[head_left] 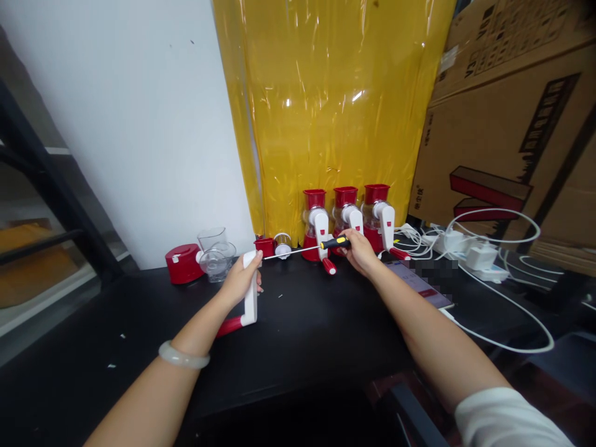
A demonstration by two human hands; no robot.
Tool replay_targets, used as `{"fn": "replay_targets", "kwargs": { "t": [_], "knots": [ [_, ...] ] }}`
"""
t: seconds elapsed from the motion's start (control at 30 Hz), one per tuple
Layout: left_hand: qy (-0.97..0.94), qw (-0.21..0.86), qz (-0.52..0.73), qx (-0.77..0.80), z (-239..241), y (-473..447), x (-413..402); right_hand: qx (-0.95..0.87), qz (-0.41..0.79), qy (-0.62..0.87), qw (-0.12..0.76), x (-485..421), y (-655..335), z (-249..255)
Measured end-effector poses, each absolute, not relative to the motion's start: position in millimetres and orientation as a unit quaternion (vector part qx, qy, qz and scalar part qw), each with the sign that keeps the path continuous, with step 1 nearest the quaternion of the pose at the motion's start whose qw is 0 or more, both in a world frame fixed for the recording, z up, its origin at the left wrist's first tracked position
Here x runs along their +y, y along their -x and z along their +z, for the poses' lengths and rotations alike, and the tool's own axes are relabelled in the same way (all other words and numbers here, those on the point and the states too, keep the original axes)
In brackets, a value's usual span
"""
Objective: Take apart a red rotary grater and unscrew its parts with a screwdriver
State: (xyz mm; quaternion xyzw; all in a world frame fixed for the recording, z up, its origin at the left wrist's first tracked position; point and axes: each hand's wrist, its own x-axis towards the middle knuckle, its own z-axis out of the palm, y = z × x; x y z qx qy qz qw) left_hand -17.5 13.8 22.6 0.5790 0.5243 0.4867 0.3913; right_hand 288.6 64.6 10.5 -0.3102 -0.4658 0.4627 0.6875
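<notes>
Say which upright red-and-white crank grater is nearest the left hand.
The leftmost red-and-white crank grater, beside the silver metal drum; two others stand farther right.

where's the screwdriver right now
In the head view, the screwdriver is near the middle, held in the right hand, its shaft pointing left toward the white crank in the left hand.

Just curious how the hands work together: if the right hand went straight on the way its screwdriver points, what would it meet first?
Most likely the upper end of the white crank in the left hand: the screwdriver in the right hand points at it. Whether they touch, I can't tell.
</notes>
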Motion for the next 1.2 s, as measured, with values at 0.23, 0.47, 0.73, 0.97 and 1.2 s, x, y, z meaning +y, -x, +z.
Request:
{"fn": "replay_targets", "kwargs": {
  "t": [0.23, 0.47, 0.73, 0.97, 1.2],
  "knots": [
    [-0.581, 0.389, 0.488, 0.523, 22.4, 16.6, 13.9, -0.473, 0.454, 0.31, 0.688, 64.3, -289.0, 11.1],
    [-0.579, 0.395, 0.485, 0.523, 26.4, 14.4, 8.8, -0.471, 0.462, 0.308, 0.685, 63.1, -287.2, 10.7],
    [-0.571, 0.41, 0.486, 0.519, 23.5, 16.6, 12.2, -0.456, 0.485, 0.32, 0.674, 63.1, -288.3, 11.4],
    [-0.571, 0.406, 0.481, 0.527, 24.5, 16.5, 10.9, -0.457, 0.507, 0.288, 0.671, 59.1, -289.4, 13.1],
    [-0.577, 0.39, 0.483, 0.531, 24.0, 17.9, 12.0, -0.516, 0.439, 0.334, 0.656, 61.8, -291.8, 10.9]
  ]
}}
